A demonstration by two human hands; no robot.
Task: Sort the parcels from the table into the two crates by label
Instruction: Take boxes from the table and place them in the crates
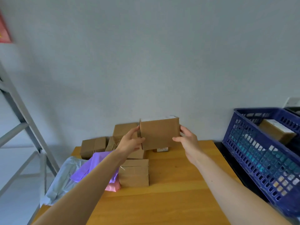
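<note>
A brown cardboard parcel (159, 135) is held aloft, blue crate (259, 153) rightward.

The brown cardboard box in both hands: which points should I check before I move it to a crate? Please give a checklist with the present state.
1. Grip: left hand and right hand hold the brown cardboard box by its sides: ok.
2. Reading the white label on its top face: not ok, it is seen edge-on and blurred.
3. Open top of the blue plastic crate at the right: ok.
4. Room beside the cardboard parcel inside it: cannot tell.
5. Place of the second crate: cannot tell.
</note>
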